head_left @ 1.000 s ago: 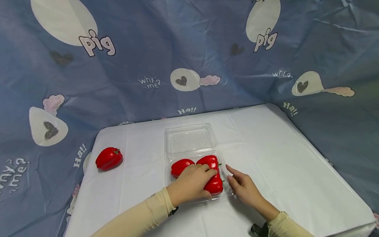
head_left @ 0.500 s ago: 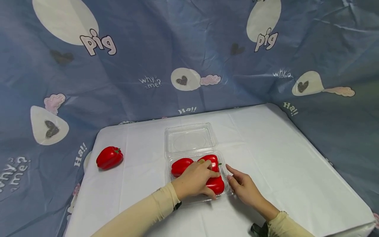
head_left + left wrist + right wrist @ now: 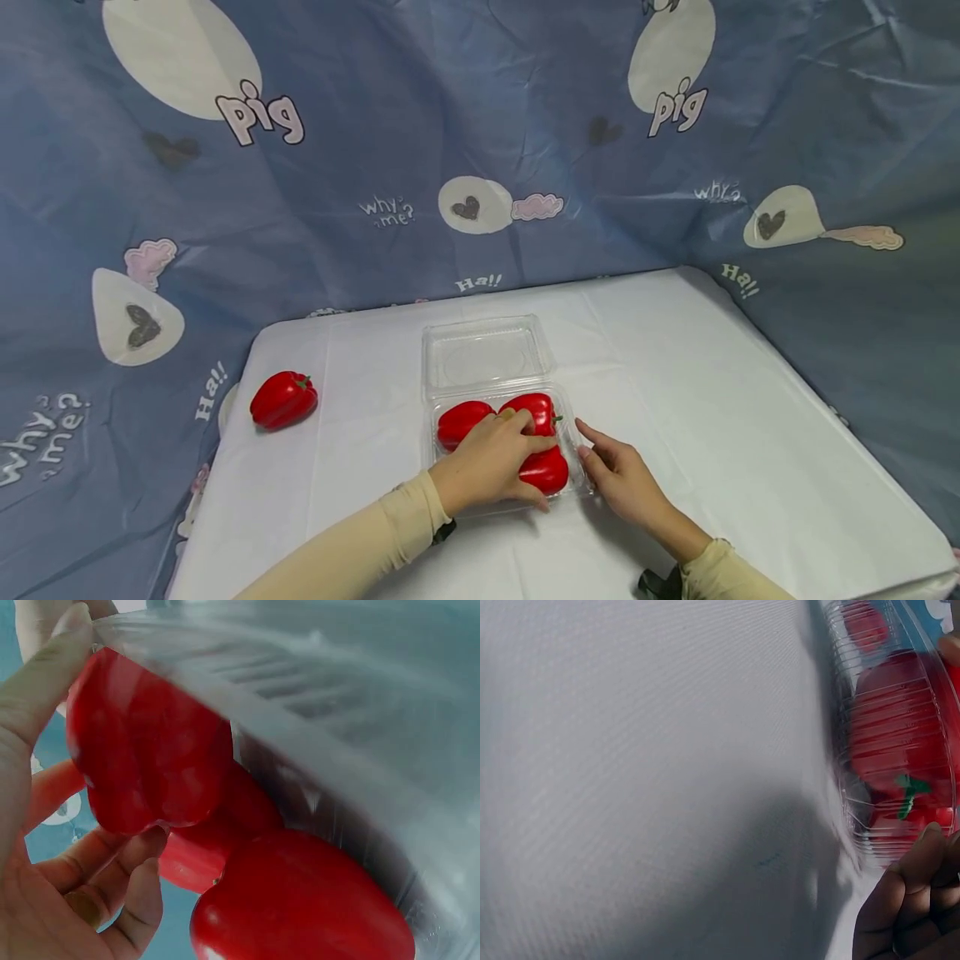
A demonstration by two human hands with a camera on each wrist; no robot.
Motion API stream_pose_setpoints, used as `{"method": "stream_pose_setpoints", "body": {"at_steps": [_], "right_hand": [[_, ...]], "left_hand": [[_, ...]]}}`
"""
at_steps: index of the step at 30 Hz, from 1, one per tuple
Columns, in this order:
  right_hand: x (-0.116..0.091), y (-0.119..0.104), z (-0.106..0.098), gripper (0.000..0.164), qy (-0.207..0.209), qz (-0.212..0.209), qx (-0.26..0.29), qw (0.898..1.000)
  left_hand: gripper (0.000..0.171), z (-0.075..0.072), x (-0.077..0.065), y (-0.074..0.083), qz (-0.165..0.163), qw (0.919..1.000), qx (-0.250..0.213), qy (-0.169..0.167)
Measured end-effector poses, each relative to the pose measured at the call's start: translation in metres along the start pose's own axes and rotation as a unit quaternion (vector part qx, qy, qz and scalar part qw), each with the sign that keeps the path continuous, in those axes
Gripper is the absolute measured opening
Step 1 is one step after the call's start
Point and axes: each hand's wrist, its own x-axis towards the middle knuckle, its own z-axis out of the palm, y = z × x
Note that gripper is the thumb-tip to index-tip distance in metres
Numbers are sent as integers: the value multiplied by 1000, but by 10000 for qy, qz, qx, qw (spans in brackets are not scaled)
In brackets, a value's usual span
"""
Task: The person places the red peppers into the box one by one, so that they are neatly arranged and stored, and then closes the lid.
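Across the bench (image 3: 712, 400) lies a creased white cloth (image 3: 675, 350), its folds running toward the far edge. Blue printed fabric (image 3: 330, 225) rises behind that far edge and closes in past the left and right edges as well. About midway between those side edges sits a clear plastic box (image 3: 441, 483), its lid (image 3: 483, 358) folded back flat toward the far edge. Three red peppers (image 3: 463, 423) lie in the base; a lone pepper (image 3: 283, 401) rests on its side near the left edge, green stem toward the box.

The left hand (image 3: 491, 462) grips the near right pepper (image 3: 546, 473) in the box, thumb on one side and fingers on the other; it wears a ring and hides parts of the peppers and the box's near side. The right hand (image 3: 622, 479) touches the box's right rim with thumb and forefinger; whether it pinches the rim, I cannot tell. Both sleeves are pale yellow, with something dark at each wrist.

Writing shows only on the fabric: "pig" twice up high, "why me?" left of centre and at far left, "why?" to the right, and "Ha!!" in several spots.
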Motion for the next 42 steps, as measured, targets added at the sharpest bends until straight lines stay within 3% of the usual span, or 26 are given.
{"method": "stream_pose_setpoints", "body": {"at_steps": [8, 23, 31, 39, 42], "right_hand": [[3, 0, 3, 44, 108, 90, -177, 9997], [0, 4, 1, 46, 107, -48, -81, 9999], [1, 2, 1, 46, 74, -85, -90, 9999], [-3, -19, 0, 43, 98, -79, -122, 9998], [-3, -17, 1, 44, 95, -172, -113, 9997]], "left_hand": [[84, -18, -12, -10, -358, 9987, -370, 41], [72, -67, -38, -66, -982, 9918, -752, 332], [74, -84, -69, -110, -1627, 9819, -790, 566], [74, -84, -108, -146, -2222, 9695, -812, 633], [72, -86, -123, -157, -2400, 9650, -776, 723]]}}
